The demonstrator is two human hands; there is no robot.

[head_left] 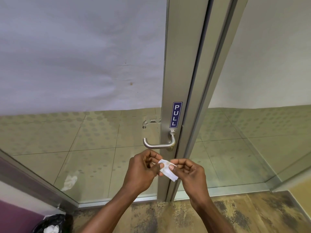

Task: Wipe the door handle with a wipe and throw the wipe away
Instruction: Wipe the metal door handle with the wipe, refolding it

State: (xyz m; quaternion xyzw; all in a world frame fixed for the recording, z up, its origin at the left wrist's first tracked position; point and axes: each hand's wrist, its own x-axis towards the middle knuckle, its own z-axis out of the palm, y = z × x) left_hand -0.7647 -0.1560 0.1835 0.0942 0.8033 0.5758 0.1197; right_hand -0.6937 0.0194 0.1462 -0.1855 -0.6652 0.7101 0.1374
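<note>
A brushed steel lever door handle [159, 145] juts from the metal frame of a glass door, just under a blue PULL sticker [175, 114]. Directly below the handle I hold a small folded white wipe [166, 170] with a faint yellowish stain on it. My left hand [143, 172] pinches its left end and my right hand [188, 175] pinches its right side. The wipe hangs a short way below the handle and does not touch it.
A bin lined with a black bag [52, 223], with white crumpled paper inside, sits at the bottom left. The door's metal frame [178, 81] runs up the middle, with frosted glass panels either side. A second handle [148, 122] shows through the glass.
</note>
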